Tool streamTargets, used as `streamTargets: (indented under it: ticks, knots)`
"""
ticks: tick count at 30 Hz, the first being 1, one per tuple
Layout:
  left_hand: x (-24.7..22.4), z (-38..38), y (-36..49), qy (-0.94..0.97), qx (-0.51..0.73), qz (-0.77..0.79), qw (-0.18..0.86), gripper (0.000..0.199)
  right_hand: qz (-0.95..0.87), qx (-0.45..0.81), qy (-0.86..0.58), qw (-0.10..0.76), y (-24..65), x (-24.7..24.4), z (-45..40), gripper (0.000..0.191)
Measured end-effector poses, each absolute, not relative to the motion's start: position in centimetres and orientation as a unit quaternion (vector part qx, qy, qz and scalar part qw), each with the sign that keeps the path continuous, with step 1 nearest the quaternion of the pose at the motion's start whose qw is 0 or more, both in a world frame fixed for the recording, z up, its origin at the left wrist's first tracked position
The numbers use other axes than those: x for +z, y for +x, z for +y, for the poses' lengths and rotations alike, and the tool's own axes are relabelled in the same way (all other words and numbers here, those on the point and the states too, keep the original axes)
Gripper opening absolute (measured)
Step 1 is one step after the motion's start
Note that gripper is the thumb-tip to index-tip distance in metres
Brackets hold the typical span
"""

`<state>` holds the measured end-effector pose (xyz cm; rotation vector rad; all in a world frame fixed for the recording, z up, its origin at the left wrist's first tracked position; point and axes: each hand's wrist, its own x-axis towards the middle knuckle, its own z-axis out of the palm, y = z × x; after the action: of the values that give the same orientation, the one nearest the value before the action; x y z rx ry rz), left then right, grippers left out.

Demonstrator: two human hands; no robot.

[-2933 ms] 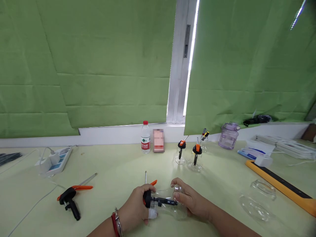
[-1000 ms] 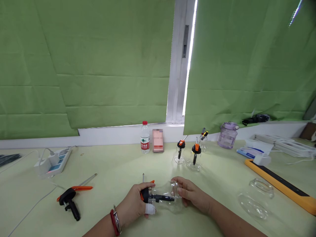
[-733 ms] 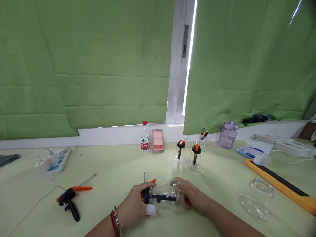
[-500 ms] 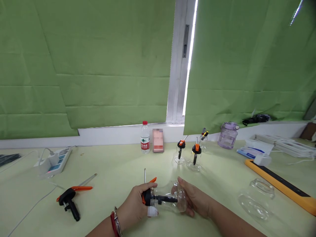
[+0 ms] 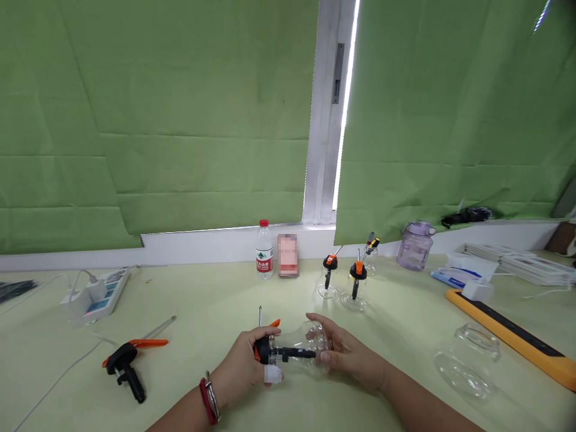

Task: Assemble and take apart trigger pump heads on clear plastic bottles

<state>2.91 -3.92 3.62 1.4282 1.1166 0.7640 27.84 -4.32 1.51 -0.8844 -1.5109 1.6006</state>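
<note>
A clear glass bottle (image 5: 294,337) lies sideways between my hands, its wide base to the right. My left hand (image 5: 243,362), with white tape on one finger, is closed around the black pump head (image 5: 263,350) at the bottle's neck. This head has an orange lever and a thin metal spout pointing up; its black tube runs inside the bottle. My right hand (image 5: 353,355) grips the base, thumb in front and fingers over the top. To the left lies a loose pump head (image 5: 125,360) of the same kind. An uncapped glass bottle (image 5: 468,363) is at the right.
Two capped glass bottles (image 5: 326,292) stand behind my hands, near a small glass jar (image 5: 371,264) holding screwdrivers. Farther back are a water bottle (image 5: 264,255), a phone (image 5: 288,257) and a purple jug (image 5: 414,249). A power strip (image 5: 108,297) is left, a yellow-black bar (image 5: 508,336) right.
Both hands and the bottle have shifted slightly left. My right hand has turned on the base, its thumb now across the front.
</note>
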Motion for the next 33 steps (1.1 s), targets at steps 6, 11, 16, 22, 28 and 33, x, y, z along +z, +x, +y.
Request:
streamTargets:
  ticks: [6, 11, 16, 22, 28, 33]
  knots:
    - [3.5, -4.1, 3.1, 0.590, 0.330, 0.462, 0.574, 0.075, -0.584, 0.649, -0.321, 0.367, 28.0, 1.0, -4.1, 0.061]
    - [4.0, -4.5, 3.0, 0.594, 0.326, 0.458, 0.575, 0.074, -0.593, 0.648, -0.331, 0.344, 27.9, 1.2, -4.1, 0.052]
    - [4.1, -4.3, 2.9, 0.608, 0.322, 0.456, 0.565, 0.071, -0.594, 0.651, -0.330, 0.338, 27.7, 1.5, -4.3, 0.049]
    - [3.4, -4.1, 2.3, 0.645, 0.352, 0.372, 0.567, 0.069, -0.594, 0.648, -0.306, 0.366, 27.8, 1.7, -4.2, 0.056]
    - [4.4, -4.7, 2.4, 0.637, 0.359, 0.443, 0.519, 0.058, -0.602, 0.649, -0.300, 0.356, 27.8, 1.7, -4.2, 0.049]
    - [5.1, -4.6, 3.1, 0.596, 0.342, 0.487, 0.540, 0.053, -0.612, 0.643, -0.286, 0.361, 27.4, 1.6, -4.6, 0.055]
